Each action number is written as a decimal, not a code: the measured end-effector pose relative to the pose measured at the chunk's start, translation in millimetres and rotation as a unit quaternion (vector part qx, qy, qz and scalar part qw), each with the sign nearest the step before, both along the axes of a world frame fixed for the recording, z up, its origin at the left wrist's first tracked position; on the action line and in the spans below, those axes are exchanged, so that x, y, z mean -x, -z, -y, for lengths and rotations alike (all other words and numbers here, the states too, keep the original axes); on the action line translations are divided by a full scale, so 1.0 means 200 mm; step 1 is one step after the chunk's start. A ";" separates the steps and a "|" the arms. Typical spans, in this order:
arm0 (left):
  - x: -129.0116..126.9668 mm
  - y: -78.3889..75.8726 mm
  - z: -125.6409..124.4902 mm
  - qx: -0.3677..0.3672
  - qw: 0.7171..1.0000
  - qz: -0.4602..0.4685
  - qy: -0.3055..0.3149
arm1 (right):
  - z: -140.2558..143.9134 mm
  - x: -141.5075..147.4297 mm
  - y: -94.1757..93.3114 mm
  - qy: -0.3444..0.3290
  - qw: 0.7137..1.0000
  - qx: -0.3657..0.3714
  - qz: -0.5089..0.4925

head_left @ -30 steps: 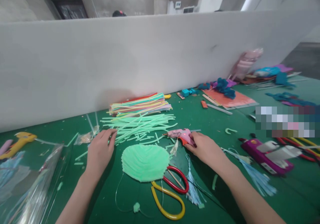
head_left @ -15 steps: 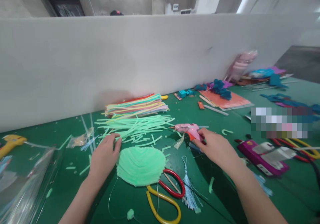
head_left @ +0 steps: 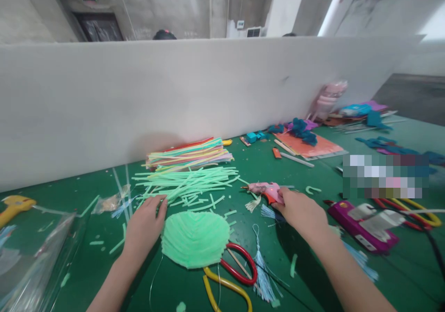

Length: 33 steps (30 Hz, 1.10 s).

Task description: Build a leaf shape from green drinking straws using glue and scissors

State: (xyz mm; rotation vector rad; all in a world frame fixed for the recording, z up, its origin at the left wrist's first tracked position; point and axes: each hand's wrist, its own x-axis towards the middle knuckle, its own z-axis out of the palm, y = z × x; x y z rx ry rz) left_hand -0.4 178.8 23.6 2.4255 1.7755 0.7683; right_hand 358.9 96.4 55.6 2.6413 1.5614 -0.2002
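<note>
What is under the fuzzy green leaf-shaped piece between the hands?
A red looped handle and a yellow looped handle emerge from beneath the green piece at its near right edge. Whatever they join to is covered and cannot be seen.

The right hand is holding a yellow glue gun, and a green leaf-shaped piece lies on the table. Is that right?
Not quite: the head view shows that the glue gun in the right hand is pink. A green leaf-shaped piece does lie on the table.
</note>
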 end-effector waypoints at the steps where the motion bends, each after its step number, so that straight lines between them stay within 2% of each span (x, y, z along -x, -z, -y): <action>1: 0.00 -0.01 0.00 -0.002 1.000 0.008 0.002 | 0.01 0.01 -0.01 0.003 1.000 0.001 0.003; 3: 0.00 -0.04 0.01 -0.005 1.000 0.028 0.010 | 0.03 0.04 -0.05 0.005 1.000 -0.016 0.011; 5: -0.02 -0.09 0.05 -0.004 0.998 0.049 0.025 | 0.06 0.11 -0.10 -0.017 0.996 -0.081 -0.012; 7: -0.07 -0.14 0.12 0.001 0.996 0.070 0.051 | 0.09 0.21 -0.13 -0.095 0.972 -0.182 -0.118; 8: -0.10 -0.17 0.17 0.006 0.995 0.078 0.067 | 0.11 0.27 -0.14 -0.137 0.945 -0.205 -0.216; 10: -0.17 -0.20 0.28 0.036 0.986 0.119 0.116 | 0.15 0.42 -0.12 -0.189 0.858 -0.186 -0.440; 12: -0.22 -0.20 0.38 0.077 0.968 0.135 0.195 | 0.19 0.57 -0.07 -0.185 0.751 -0.154 -0.615; 13: -0.23 -0.19 0.43 0.087 0.960 0.132 0.230 | 0.20 0.64 -0.04 -0.158 0.706 -0.158 -0.672; 14: -0.23 -0.17 0.46 0.089 0.958 0.137 0.237 | 0.21 0.69 0.00 -0.127 0.675 -0.147 -0.712; 16: -0.20 -0.11 0.49 0.081 0.957 0.129 0.246 | 0.22 0.75 0.06 -0.097 0.638 -0.171 -0.745; 19: -0.10 -0.04 0.49 0.066 0.965 0.120 0.224 | 0.19 0.74 0.11 -0.061 0.630 -0.205 -0.746; 22: 0.01 0.00 0.46 0.062 0.974 0.111 0.185 | 0.16 0.67 0.10 -0.008 0.619 -0.258 -0.742; 25: 0.06 0.01 0.44 0.069 0.980 0.113 0.149 | 0.14 0.63 0.09 0.040 0.597 -0.323 -0.733; 30: 0.08 -0.01 0.42 0.131 0.978 0.135 0.087 | 0.15 0.63 0.11 0.057 0.575 -0.332 -0.745; 33: 0.11 -0.02 0.41 0.151 0.980 0.125 0.028 | 0.16 0.64 0.12 0.076 0.553 -0.363 -0.746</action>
